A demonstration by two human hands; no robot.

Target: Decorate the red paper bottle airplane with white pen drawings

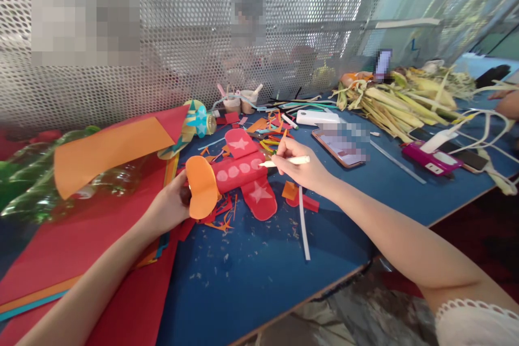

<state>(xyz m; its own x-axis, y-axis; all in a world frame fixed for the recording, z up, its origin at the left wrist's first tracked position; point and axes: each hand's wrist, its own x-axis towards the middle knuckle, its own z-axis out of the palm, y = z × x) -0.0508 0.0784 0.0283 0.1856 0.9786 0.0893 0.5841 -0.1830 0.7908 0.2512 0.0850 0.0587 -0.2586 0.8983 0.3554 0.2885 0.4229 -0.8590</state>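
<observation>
A red toy airplane (232, 166) of craft foam lies across the scraps, with white stars on its wings and a row of pale circles along its body. Its orange tail piece (203, 188) faces me. My left hand (177, 199) is closed around the tail end, its fingers partly hidden behind the orange piece. In my right hand (302, 167) I grip a white marker (298, 160), whose tip touches or nearly touches the circle farthest from the tail. Under and beside the airplane lie red and orange foam scraps (222, 221).
Red foam sheets (101, 248) and green plastic bottles (52, 173) are on the left. A blue-and-yellow craft piece (198, 121) stands behind. A phone (338, 148), white strip (304, 227), purple power strip (432, 158) and dried husks (397, 105) occupy the right. Perforated metal (182, 27) closes the back.
</observation>
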